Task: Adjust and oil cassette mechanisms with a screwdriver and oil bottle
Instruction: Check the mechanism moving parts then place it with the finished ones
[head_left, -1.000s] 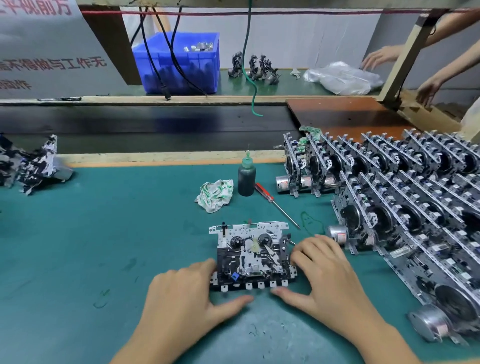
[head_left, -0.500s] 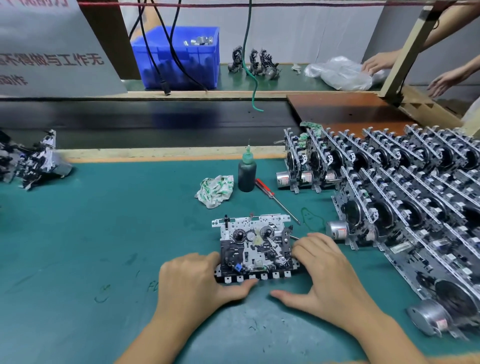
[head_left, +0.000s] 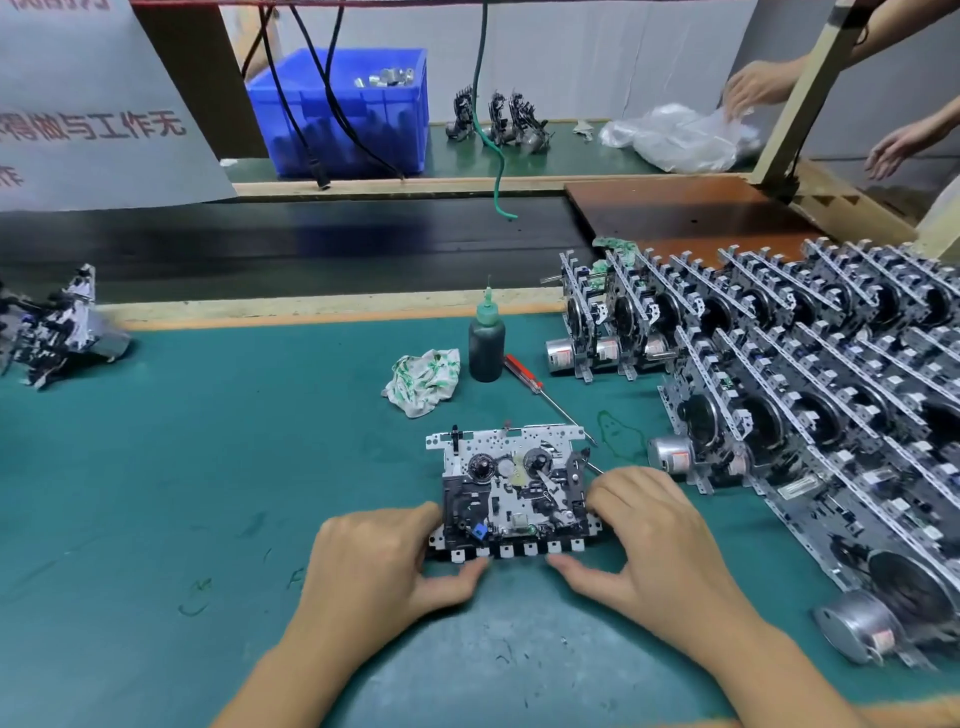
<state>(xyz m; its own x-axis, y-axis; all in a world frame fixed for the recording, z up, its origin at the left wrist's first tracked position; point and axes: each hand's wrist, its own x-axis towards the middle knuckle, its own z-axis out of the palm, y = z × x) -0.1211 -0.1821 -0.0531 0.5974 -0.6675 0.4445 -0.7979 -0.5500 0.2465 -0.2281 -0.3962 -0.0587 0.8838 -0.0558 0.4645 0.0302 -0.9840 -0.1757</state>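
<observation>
Lying flat on the teal bench mat, near centre: a black-and-silver metal cassette mechanism, face up, long axis running left to right, row of white tabs along the near edge and perforated silver plate along the far edge. Gripping its left end, the left hand, fingers curled against the side, thumb reaching along the near tabbed edge. Gripping its right end, the right hand, fingers curled over the right side, thumb pointing left along the near edge; thumb tips close together but apart. Standing upright beyond the mechanism, a dark oil bottle with a green nozzle cap, nozzle pointing up. Lying just right of the bottle, a slim screwdriver with a red handle, long axis slanting from far-left to near-right, handle at the far end, tip pointing toward the mechanism's far right corner. Sitting just left of the bottle, a crumpled white cloth with green print. Filling the right side, leaning rows of finished silver cassette mechanisms with round motors. Resting at the far left edge, a small heap of loose mechanisms. Standing on the far bench, a blue plastic crate, with a crumpled clear plastic bag to its right, touched by another person's hand.
</observation>
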